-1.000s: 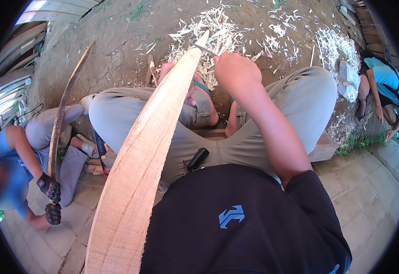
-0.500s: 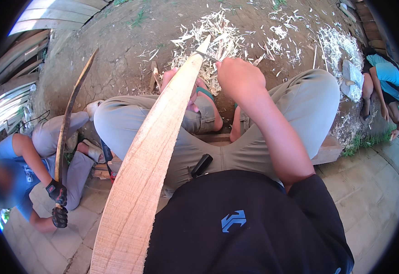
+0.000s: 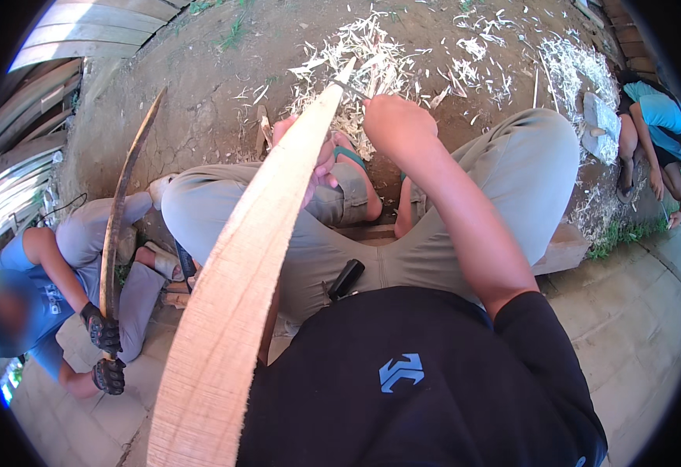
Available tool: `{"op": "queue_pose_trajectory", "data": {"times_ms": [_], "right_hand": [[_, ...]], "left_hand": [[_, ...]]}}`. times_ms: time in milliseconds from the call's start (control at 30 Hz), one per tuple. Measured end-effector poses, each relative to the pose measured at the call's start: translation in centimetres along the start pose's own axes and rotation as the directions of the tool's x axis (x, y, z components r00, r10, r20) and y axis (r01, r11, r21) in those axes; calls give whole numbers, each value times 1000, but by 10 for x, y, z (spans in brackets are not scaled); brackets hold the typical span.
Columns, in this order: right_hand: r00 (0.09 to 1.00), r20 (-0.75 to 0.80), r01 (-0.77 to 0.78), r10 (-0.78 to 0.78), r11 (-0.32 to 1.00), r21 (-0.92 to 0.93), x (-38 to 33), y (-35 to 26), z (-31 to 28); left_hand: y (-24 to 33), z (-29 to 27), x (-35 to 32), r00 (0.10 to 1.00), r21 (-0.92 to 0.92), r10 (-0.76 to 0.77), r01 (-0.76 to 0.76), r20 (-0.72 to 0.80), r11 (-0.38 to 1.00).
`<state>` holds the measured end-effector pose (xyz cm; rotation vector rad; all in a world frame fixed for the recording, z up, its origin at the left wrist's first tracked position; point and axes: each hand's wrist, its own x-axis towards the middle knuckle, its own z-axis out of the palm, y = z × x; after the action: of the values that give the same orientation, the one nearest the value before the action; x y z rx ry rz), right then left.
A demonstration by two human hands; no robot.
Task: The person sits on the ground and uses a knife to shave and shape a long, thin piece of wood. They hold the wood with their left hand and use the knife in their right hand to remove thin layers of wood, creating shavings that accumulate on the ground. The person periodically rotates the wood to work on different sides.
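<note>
A long pale wooden plank [image 3: 235,272], broad at my chest and tapering to a narrow tip, slants up and away across my lap. My left hand [image 3: 321,167] grips it from underneath near the narrow end; its fingers curl past both edges, and the wood hides most of the palm. In my right hand [image 3: 397,128] is a knife [image 3: 351,89], its handle hidden inside the fist. The dark thin blade lies across the plank just below the tip, against the wood.
Wood shavings [image 3: 371,58] litter the dirt ahead. At left, a person in gloves [image 3: 103,331] holds a long curved wooden piece [image 3: 114,210]. Another person [image 3: 659,128] crouches at far right, beside a pale block [image 3: 601,128]. A black object [image 3: 346,279] lies on my lap.
My right hand and the knife have shifted slightly left. The plank has tilted a little, its near end moving left. The gloved person's hands have moved slightly right.
</note>
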<state>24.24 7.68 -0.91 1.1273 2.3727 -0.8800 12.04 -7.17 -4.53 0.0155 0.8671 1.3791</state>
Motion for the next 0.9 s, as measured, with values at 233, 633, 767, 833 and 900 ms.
{"op": "queue_pose_trajectory", "data": {"times_ms": [233,633,767,833,900], "right_hand": [[1000,16,-25,26,997,-78,-12,-5,1],[1000,-5,-20,20,1000,-17,13,12,20],[995,-98,-18,23,998,59,2,-2,27],[995,-86,-38,44,997,67,6,7,35],[994,-7,-110,111,993,29,24,18,31]], "left_hand": [[-9,-5,-9,1000,-24,3,-2,17,1000],[-9,1,-7,1000,45,4,-3,-8,999],[-9,5,-18,998,10,40,-39,-50,999],[-6,11,-13,998,43,32,-30,-51,999],[-8,12,-11,999,56,19,-16,-44,998]]}}
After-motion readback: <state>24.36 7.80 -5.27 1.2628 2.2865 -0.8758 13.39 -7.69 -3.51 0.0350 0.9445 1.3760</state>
